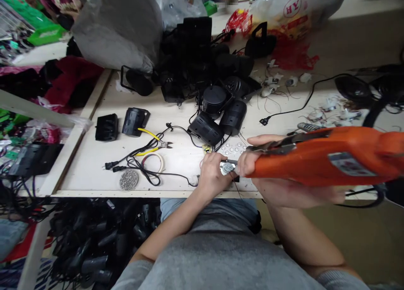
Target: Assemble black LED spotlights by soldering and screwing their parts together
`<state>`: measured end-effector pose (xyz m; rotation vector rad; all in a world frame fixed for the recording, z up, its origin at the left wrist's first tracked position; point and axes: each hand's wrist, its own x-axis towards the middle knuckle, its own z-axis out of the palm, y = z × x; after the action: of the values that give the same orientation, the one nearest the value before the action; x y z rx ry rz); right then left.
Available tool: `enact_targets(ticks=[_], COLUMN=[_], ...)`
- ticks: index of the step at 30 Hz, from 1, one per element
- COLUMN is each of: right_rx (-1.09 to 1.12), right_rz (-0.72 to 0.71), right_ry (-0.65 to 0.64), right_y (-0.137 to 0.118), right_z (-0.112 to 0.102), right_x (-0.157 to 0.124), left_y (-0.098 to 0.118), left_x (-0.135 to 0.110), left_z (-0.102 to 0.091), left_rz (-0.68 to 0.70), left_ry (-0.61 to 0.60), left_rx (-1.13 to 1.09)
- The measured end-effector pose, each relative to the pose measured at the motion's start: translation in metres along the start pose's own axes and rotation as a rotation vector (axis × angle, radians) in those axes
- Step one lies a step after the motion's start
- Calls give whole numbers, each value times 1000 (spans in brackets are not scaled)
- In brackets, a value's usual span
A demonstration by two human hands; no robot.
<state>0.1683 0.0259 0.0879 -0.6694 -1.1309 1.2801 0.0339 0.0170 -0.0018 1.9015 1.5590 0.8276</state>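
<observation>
My right hand [290,193] is wrapped round an orange power drill [315,157], its fingers reaching forward near the nose. The tool lies roughly level and points left, its dark tip close to a small round silver motor [227,167] with thin wires. My left hand [213,170] pinches the motor at the front of the bench; whether the tip touches it I cannot tell. Just behind the hands lie several small shiny round parts [232,148] and a black cylindrical housing [206,129]. A small yellow component [206,149] sits beside my left fingers.
Yellow-handled cutters [162,145], a tape roll [152,163], a black plug cord [151,178] and a round dish of screws [128,179] lie left. Black housings [195,62] pile up behind. More wired motors [328,109] are at right. Black parts [94,239] fill the space below left.
</observation>
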Motion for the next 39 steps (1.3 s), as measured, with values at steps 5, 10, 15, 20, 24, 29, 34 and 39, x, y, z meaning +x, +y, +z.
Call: enact_targets(ticks=[5,10,15,20,24,29,34,39], right_rx=[101,38,-16,-5,37,88,83,98], right_rz=[63,103,150,156,147,132,150,157], right_ry=[-95,-89,-82,-80,-85,-129,-112,-113], right_y=[8,27,29,23,25,31,30,30], right_z=[16,11,7,12,13,14,16,19], right_x=[6,9,9,11,12,14,15,21], left_y=[-2,0,0,-1,-1,-1,1,2], left_x=[-2,2,3,3,3,3,3,3], left_z=[1,-3,-4,-2,-2,-3,-4,-5], left_rz=[33,-5,-21,-24,-31,-40,11,-39], left_ry=[19,5,-20,-4,3,37,29,34], left_rx=[16,-18,-37,-16,-44,-120,-174,-225])
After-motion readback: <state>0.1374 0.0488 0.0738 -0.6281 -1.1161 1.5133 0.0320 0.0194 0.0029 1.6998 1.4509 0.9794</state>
